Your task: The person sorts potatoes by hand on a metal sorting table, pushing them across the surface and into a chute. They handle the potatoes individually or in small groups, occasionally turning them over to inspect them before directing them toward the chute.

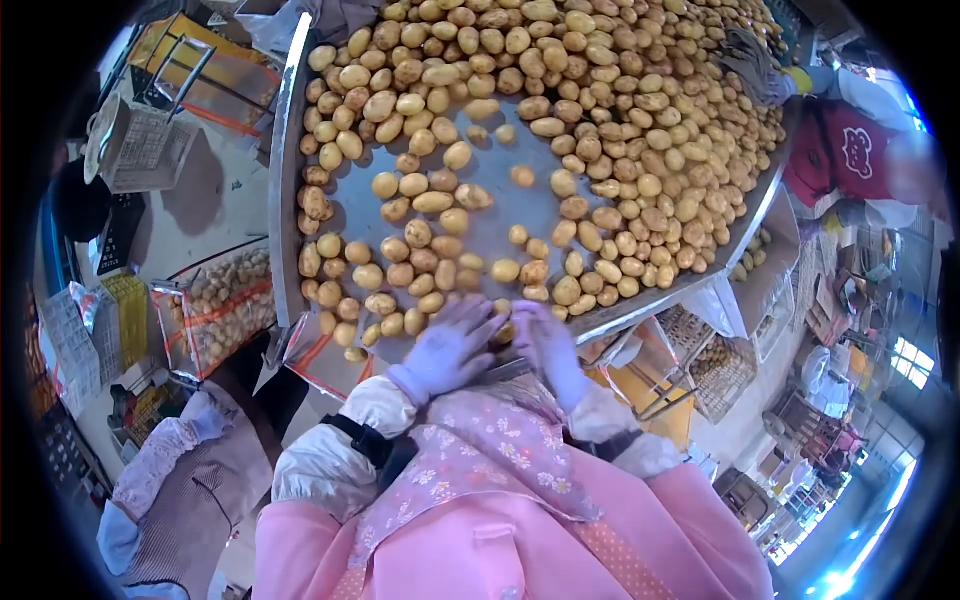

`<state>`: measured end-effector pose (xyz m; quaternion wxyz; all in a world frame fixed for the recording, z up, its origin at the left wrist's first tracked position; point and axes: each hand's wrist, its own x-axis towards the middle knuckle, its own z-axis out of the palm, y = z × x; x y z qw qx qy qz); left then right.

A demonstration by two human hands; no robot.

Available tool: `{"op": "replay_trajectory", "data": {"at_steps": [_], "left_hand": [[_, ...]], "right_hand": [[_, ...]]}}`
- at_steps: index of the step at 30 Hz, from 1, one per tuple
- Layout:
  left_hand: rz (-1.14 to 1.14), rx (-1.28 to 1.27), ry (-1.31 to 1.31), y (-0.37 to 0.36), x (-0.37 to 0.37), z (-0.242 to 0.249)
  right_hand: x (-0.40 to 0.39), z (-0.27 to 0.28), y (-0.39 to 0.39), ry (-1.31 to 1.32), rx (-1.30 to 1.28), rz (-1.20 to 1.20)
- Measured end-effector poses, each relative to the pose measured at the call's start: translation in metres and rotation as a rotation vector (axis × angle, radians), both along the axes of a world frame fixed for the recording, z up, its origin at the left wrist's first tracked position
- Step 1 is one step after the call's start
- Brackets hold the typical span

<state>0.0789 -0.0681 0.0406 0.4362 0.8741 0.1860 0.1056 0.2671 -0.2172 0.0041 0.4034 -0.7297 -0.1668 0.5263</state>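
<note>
Many yellow-brown potatoes (640, 150) lie on a grey metal table (500, 225) in front of me. At its near edge, my gloved left hand (455, 340) lies over the potatoes, fingers stretched out and pointing away from me. Close on its right is my gloved right hand (540, 340), turned inward at the edge; its fingers curve round toward a potato partly hidden between the two hands. Whether it grips that potato is unclear.
Mesh sacks of potatoes (225, 305) stand left of the table. A co-worker's gloved hand (750, 65) touches the pile at the far right. Another person's sleeve (165, 450) is at lower left. Crates (720, 380) and a white bag (720, 300) are at right.
</note>
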Motion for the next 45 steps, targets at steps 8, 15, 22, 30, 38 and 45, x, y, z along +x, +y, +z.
{"op": "replay_trajectory", "data": {"at_steps": [8,15,22,30,38,45], "left_hand": [[0.157,0.163,0.207,0.036,0.006,-0.012],[-0.051,0.361,0.687,0.049,0.068,-0.031],[-0.035,0.387,0.562,0.047,0.051,-0.041],[0.227,-0.169,0.125,0.043,0.054,-0.033],[0.017,0.212,-0.082,-0.041,0.093,0.045],[-0.228,-0.057,-0.261,-0.062,0.069,0.025]], "right_hand": [[0.081,0.041,-0.015,-0.770,0.155,0.046],[0.027,0.019,0.151,-0.902,-0.250,0.893],[0.011,0.014,0.118,-1.045,-0.217,0.972],[0.039,0.022,0.122,-0.554,-0.058,0.612],[0.000,0.095,0.042,0.724,0.396,-0.745],[0.091,0.060,-0.129,0.946,0.384,-0.695]]}}
